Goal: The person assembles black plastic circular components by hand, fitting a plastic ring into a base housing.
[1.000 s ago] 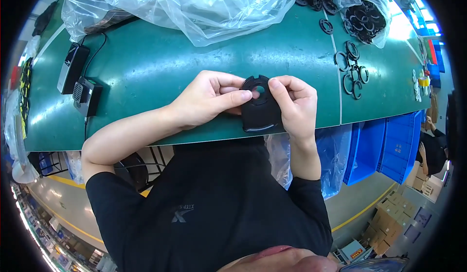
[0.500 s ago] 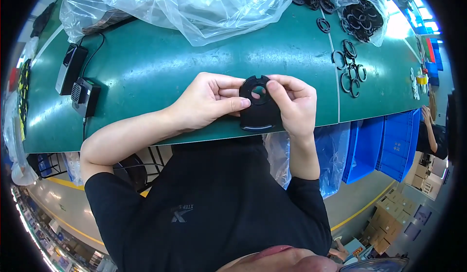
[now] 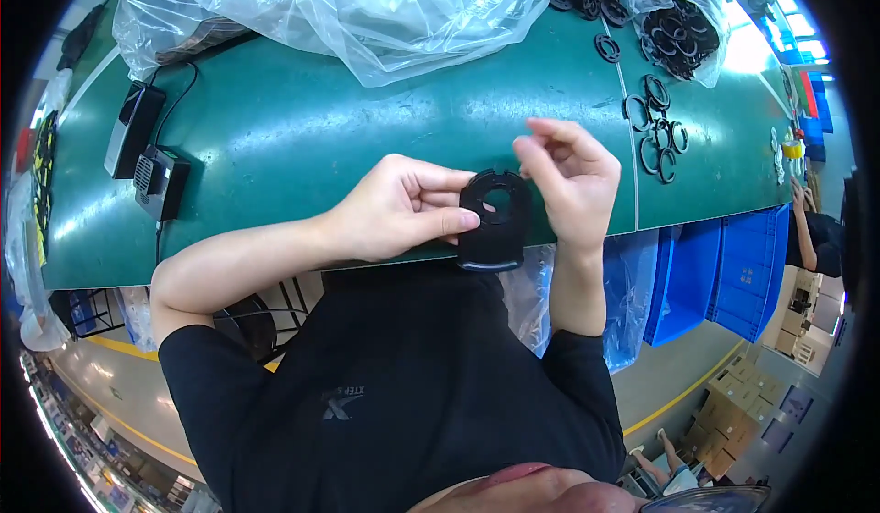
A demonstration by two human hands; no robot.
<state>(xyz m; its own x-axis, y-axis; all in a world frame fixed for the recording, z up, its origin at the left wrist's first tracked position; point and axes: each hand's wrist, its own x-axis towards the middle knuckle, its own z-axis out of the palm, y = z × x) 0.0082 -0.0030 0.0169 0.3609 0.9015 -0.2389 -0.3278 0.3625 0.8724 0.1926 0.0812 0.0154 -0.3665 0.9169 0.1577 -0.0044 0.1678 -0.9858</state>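
Note:
My left hand [image 3: 403, 209] grips the left edge of a flat black plastic part [image 3: 495, 241], thumb on top and fingers behind. The part has a round hole near its far end, a small notch in the far rim, and a pale shine along its near edge. It is held above the table's front edge. My right hand [image 3: 583, 186] is off the part, just to its right. Its fingers are loosely curled, with the thumb and forefinger slightly apart and nothing visible between them.
Loose black rings [image 3: 662, 132] lie on the green table [image 3: 302, 137] at the right. More rings fill a clear bag [image 3: 683, 36] behind them. A big clear plastic sheet [image 3: 367, 27] covers the back. Black power adapters [image 3: 163, 183] sit left; blue bins [image 3: 683, 284] stand below the right edge.
My right hand has let go of the black part and moved right and away from it. My left hand, still holding the part, has shifted slightly nearer to me and to the right.

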